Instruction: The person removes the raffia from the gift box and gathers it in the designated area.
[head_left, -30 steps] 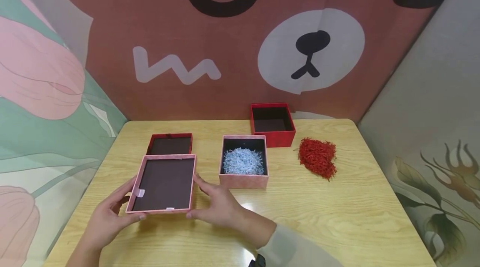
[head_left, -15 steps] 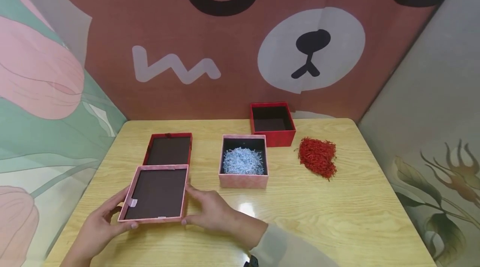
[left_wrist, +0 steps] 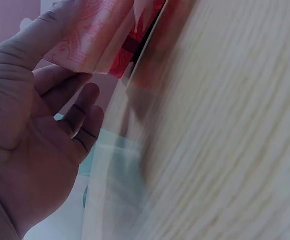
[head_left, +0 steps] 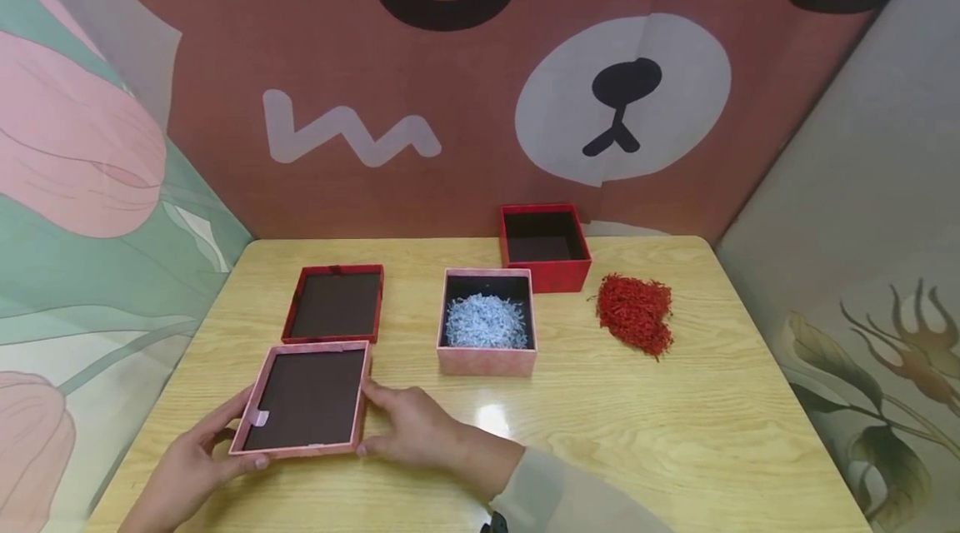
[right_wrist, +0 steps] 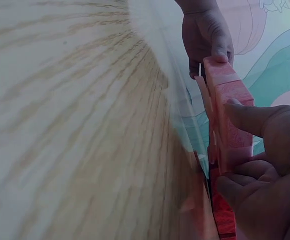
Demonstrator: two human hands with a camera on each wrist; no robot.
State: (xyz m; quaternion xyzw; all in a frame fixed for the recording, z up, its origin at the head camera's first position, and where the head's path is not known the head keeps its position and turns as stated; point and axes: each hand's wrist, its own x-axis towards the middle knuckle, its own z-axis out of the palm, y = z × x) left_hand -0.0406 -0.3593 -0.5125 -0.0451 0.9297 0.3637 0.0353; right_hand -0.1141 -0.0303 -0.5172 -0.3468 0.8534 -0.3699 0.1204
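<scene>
A shallow pink box lid (head_left: pixel 306 400), dark inside and turned hollow side up, is held between both hands at the front left of the table. My left hand (head_left: pixel 183 462) grips its left side, thumb along the front edge; in the left wrist view the remaining fingers curl loosely behind. On the opposite side, my right hand (head_left: pixel 420 429) pinches the right edge between thumb and fingers. Just behind lies a red box lid (head_left: pixel 335 304), also hollow side up. To the right stands a pink box (head_left: pixel 487 362) holding pale blue shredded paper (head_left: pixel 487 322).
A deep red box (head_left: pixel 551 275) stands open at the table's back edge, behind the pink box. Red shredded paper (head_left: pixel 636 314) lies in a heap on the wooden table (head_left: pixel 675 433) to the right. Printed cloth walls enclose the back and sides.
Both hands have brought the pink lid toward the front and a little left, uncovering more of the red lid behind it. The boxes and paper heaps have stayed put.
</scene>
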